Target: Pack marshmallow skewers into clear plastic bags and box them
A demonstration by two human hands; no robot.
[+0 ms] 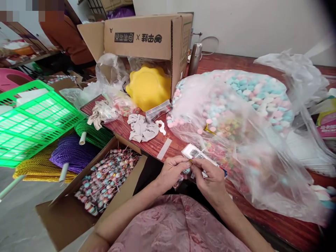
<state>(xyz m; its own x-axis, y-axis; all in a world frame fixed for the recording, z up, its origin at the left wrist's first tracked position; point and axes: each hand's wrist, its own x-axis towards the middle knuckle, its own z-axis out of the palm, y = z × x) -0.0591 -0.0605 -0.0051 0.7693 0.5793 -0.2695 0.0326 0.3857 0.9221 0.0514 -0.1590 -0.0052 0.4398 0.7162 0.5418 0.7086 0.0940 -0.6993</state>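
My left hand (172, 172) is closed in a pinch at the table's front edge, with its fingertips on a small clear-wrapped candy (186, 170). A bit of blue and pink shows below the fingers; the rest is hidden. My right hand (211, 176) is also closed, pinching a thin gold twist tie (190, 161) where the fingertips of both hands meet. Just behind the hands lies a white label sheet (194, 152) with a QR code. A large clear bag (223, 105) of pink, blue and white marshmallows lies beyond my right hand.
At my left stands an open carton (143, 162) full of wrapped candy sticks. Green, purple (75, 152) and gold twist-tie bundles lie beside it, under a green basket (39, 119). Grey cloth (141, 127), a yellow tub (149, 87), a cardboard box (139, 38) and a flask (195, 59) are on the table.
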